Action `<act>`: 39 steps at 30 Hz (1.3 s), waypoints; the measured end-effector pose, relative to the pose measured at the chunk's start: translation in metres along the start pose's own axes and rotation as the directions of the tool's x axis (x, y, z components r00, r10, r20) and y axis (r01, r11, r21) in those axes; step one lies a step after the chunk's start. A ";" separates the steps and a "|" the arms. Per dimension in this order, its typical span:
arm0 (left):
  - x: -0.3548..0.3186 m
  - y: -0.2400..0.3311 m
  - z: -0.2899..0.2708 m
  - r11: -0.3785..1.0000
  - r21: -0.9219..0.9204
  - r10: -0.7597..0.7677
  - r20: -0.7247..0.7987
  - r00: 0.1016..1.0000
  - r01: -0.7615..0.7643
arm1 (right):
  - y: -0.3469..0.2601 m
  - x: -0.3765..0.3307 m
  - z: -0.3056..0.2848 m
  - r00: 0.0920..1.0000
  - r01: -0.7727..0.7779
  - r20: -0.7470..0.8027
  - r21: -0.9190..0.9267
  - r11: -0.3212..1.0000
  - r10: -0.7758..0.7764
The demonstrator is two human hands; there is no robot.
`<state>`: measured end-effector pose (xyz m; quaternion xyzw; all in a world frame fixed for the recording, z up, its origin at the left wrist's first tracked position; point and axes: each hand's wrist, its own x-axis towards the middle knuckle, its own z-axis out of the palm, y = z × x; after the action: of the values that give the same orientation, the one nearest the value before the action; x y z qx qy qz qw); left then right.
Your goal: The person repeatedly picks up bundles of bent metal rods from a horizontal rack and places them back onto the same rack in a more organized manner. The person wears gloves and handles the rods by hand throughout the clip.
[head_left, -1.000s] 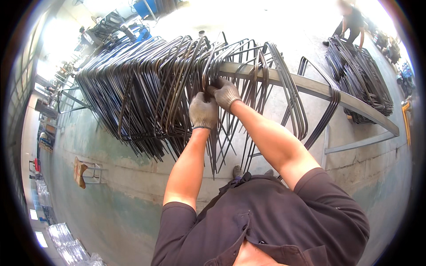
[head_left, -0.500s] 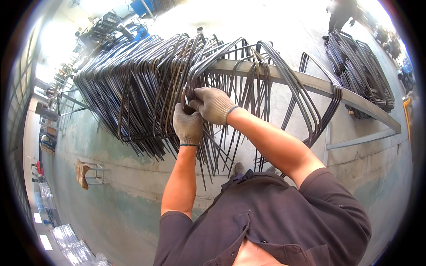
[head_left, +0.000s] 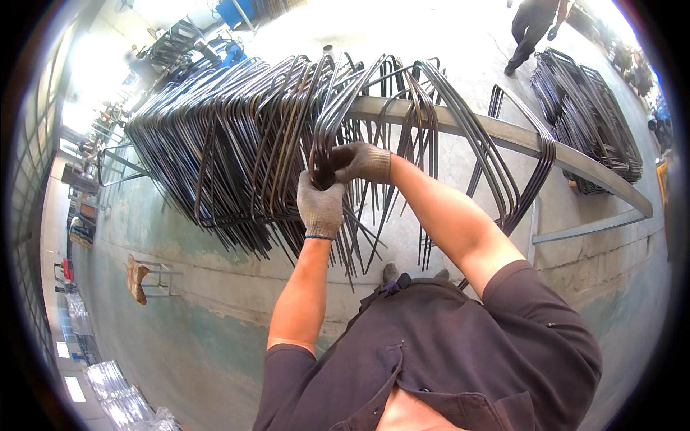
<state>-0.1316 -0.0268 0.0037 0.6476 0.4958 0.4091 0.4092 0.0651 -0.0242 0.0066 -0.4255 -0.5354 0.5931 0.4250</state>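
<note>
Many bent steel rebar loops (head_left: 237, 151) hang in a dense row over a long grey steel beam (head_left: 503, 136). My left hand (head_left: 320, 205), in a grey knit glove, grips a few of the loops at their upper bend. My right hand (head_left: 363, 164), also gloved, clamps on the same bundle (head_left: 323, 136) just to the right, the two hands touching. A few looser loops (head_left: 517, 179) hang further right along the beam.
A second stack of bent rebar (head_left: 589, 122) lies on the concrete floor at the far right. Another person (head_left: 532, 29) walks at the top right. A small stool (head_left: 140, 276) stands on the floor at left. Machinery fills the top left.
Both hands have shifted left along the hanging loops and come closer together on one bundle. The person at the top right has walked further left.
</note>
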 end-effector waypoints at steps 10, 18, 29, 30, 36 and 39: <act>0.015 0.040 -0.023 0.965 -0.260 0.029 0.116 0.993 0.002 | -0.022 -0.016 0.014 0.970 -0.016 -0.242 -0.134 0.991 -0.017; 0.085 0.056 -0.013 0.998 -0.026 0.064 -0.034 0.997 -0.065 | -0.003 -0.117 0.011 0.689 -0.036 -0.721 -0.138 0.990 -0.075; 0.048 -0.030 0.048 0.991 -0.100 0.085 -0.037 0.996 -0.088 | 0.037 -0.122 0.024 0.508 -0.234 -0.823 -0.417 0.878 -0.255; 0.036 -0.057 0.057 0.995 0.053 0.086 -0.036 0.996 -0.084 | 0.044 -0.120 0.023 0.512 -0.243 -0.817 -0.434 0.868 -0.265; -0.004 -0.113 0.050 0.976 0.192 -0.071 -0.149 0.986 0.100 | 0.038 -0.113 0.023 0.576 -0.381 -0.777 -0.531 0.757 -0.255; -0.017 -0.126 0.011 0.992 0.127 -0.008 -0.085 0.996 0.018 | 0.049 -0.115 0.022 0.531 -0.374 -0.793 -0.536 0.756 -0.299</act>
<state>-0.1628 -0.0230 -0.1198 0.6512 0.5420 0.4011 0.3483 0.0733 -0.1440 -0.0346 -0.7889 -0.4207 0.0938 0.4380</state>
